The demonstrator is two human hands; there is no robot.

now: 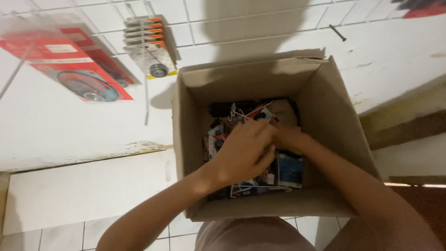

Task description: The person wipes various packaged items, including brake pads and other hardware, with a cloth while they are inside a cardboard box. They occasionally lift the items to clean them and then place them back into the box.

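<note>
I take the box (325,116) as my landmark throughout. The floor (69,125) is white tile and spreads out on every side of it. The box itself is brown cardboard, open at the top, and stands just ahead of my knees. Left of the box lies a long pale board (88,193), running up to the box's near left corner. Far left of the box, a red pack (55,53) holding a round disc lies flat on the floor. Beyond the box's far left corner sits a smaller carded pack (151,46) with orange stripes and a metal wheel. Inside the box, a clutter (290,169) of small packets and wires covers its bottom. My left hand (246,151) is down in the middle of the box, fingers curled over the clutter; I cannot tell whether they grip anything. My right hand (290,138) is just right of it in the box, touching it, mostly hidden behind it, so I cannot tell its hold. A dark screw (338,33) lies beyond the box's far right corner.
</note>
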